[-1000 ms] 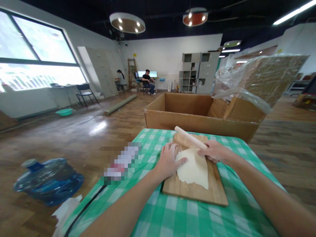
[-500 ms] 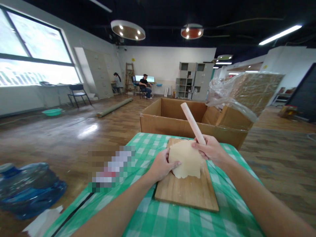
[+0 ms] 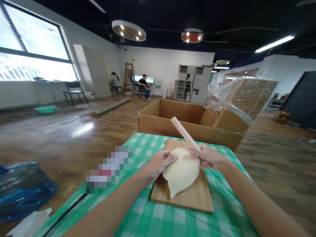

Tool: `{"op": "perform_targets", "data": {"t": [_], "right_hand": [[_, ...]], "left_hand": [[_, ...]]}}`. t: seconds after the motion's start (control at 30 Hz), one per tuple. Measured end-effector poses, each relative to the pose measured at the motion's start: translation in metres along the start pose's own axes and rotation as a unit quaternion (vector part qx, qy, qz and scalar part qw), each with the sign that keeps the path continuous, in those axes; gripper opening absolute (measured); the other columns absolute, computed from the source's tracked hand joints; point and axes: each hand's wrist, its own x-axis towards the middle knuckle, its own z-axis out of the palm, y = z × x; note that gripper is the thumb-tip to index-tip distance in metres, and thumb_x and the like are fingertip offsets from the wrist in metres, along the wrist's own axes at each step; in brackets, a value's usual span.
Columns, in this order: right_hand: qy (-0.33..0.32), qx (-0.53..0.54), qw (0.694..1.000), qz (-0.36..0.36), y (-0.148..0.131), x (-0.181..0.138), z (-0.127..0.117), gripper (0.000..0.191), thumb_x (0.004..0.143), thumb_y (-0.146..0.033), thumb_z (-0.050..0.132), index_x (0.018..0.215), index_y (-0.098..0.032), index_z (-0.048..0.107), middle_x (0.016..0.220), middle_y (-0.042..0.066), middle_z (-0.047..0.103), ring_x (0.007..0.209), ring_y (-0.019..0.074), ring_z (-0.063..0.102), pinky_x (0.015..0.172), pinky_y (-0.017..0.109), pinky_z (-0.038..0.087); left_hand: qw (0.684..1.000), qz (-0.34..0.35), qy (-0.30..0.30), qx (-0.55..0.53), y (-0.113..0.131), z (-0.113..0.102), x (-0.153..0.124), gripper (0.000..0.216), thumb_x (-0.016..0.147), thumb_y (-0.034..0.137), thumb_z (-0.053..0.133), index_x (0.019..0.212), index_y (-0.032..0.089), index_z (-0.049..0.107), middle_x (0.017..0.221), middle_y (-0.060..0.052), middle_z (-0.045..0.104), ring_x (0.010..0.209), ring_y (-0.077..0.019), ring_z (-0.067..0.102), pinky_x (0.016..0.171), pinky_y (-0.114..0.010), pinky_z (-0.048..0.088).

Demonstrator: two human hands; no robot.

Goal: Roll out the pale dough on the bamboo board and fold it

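A thin, pale sheet of dough hangs over the wooden board, its lower end drawn to a ragged point. My left hand pinches its upper left edge, thumb on top. A white rolling pin slants up and to the left out of my right hand, whose fingers are wrapped around its near end. That hand also meets the dough's upper right edge; whether it grips the dough too, I cannot tell. Flour whitens the fingers of both hands.
A green checked cloth covers the table. Behind it stands a large open cardboard box with plastic-wrapped material. A blurred-out object lies at the table's left; a blue water bottle is on the floor. Two people sit at desks far back.
The dough has been lifted and turned; its near edge now narrows to a point instead of lying broad on the board. The rolling pin's far end has dipped to the left.
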Motion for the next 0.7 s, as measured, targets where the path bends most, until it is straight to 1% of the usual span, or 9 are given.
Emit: {"op": "perform_targets", "data": {"t": [0.1,0.17,0.27,0.33,0.43,0.5,0.53,0.6,0.7], "right_hand": [[-0.038,-0.071,0.996,0.034,0.001,0.0,0.004,0.05,0.066,-0.052,0.088,0.078,-0.023,0.048,0.047,-0.013,0.042,0.033,0.0039,0.03,0.03,0.016,0.02],[-0.031,-0.105,0.993,0.046,0.003,0.001,0.002,0.048,0.064,-0.049,0.087,0.077,-0.023,0.049,0.046,-0.013,0.042,0.033,0.0042,0.032,0.03,0.016,0.022],[-0.006,-0.121,0.991,0.048,0.007,0.003,-0.007,0.041,0.068,-0.047,0.083,0.079,-0.022,0.051,0.044,-0.013,0.043,0.032,0.0053,0.032,0.03,0.017,0.022],[-0.004,-0.133,0.99,0.053,0.011,0.003,-0.014,0.036,0.072,-0.046,0.079,0.076,-0.022,0.052,0.041,-0.012,0.041,0.031,0.0061,0.032,0.03,0.018,0.021],[-0.031,-0.173,0.983,0.062,0.013,0.0,-0.022,0.034,0.076,-0.046,0.074,0.069,-0.022,0.052,0.038,-0.011,0.04,0.031,0.0066,0.031,0.03,0.019,0.019],[-0.039,-0.209,0.976,0.055,0.012,-0.001,-0.022,0.034,0.078,-0.047,0.072,0.067,-0.021,0.055,0.042,-0.007,0.047,0.032,0.0066,0.033,0.031,0.019,0.019],[-0.031,-0.23,0.971,0.049,0.011,0.0,-0.022,0.035,0.079,-0.048,0.071,0.066,-0.02,0.056,0.045,-0.006,0.051,0.033,0.0067,0.034,0.031,0.02,0.019],[0.016,-0.271,0.962,0.035,0.01,0.002,-0.02,0.039,0.081,-0.052,0.07,0.065,-0.02,0.057,0.049,-0.003,0.054,0.035,0.0072,0.036,0.032,0.021,0.02],[0.119,-0.323,0.939,0.006,0.007,0.007,-0.018,0.043,0.085,-0.058,0.066,0.065,-0.021,0.055,0.049,-0.005,0.049,0.039,0.0091,0.04,0.036,0.022,0.024]], "left_hand": [[0.998,-0.029,-0.012,0.049,-0.001,-0.002,-0.003,0.048,0.08,0.053,0.082,0.104,0.012,0.076,0.092,-0.011,0.078,0.071,-0.0185,0.07,0.057,-0.023,0.048],[0.997,-0.038,-0.008,0.066,-0.001,-0.004,-0.003,0.046,0.076,0.049,0.085,0.103,0.014,0.076,0.094,-0.01,0.079,0.074,-0.0201,0.072,0.059,-0.024,0.05],[0.997,-0.043,0.006,0.056,-0.002,-0.009,-0.001,0.052,0.067,0.04,0.092,0.109,0.015,0.074,0.102,-0.011,0.079,0.085,-0.0241,0.075,0.069,-0.029,0.056],[0.997,-0.036,0.04,0.058,-0.006,-0.012,0.003,0.054,0.064,0.035,0.093,0.11,0.014,0.072,0.099,-0.011,0.079,0.082,-0.0236,0.075,0.069,-0.03,0.057],[0.987,0.006,0.108,0.119,-0.013,-0.013,0.008,0.045,0.072,0.029,0.086,0.111,0.014,0.07,0.089,-0.009,0.079,0.074,-0.021,0.074,0.063,-0.029,0.055],[0.974,0.044,0.142,0.172,-0.018,-0.013,0.011,0.04,0.076,0.026,0.08,0.112,0.014,0.069,0.088,-0.008,0.078,0.076,-0.0212,0.074,0.065,-0.029,0.056],[0.968,0.061,0.153,0.19,-0.019,-0.013,0.013,0.038,0.078,0.024,0.078,0.113,0.015,0.068,0.09,-0.008,0.078,0.078,-0.0217,0.075,0.068,-0.031,0.057],[0.959,0.088,0.166,0.214,-0.022,-0.015,0.016,0.034,0.081,0.02,0.073,0.114,0.015,0.067,0.096,-0.009,0.078,0.086,-0.0229,0.075,0.075,-0.034,0.059],[0.937,0.126,0.177,0.275,-0.025,-0.022,0.019,0.036,0.082,0.013,0.068,0.117,0.016,0.066,0.107,-0.01,0.078,0.1,-0.0234,0.074,0.092,-0.038,0.057]]}}
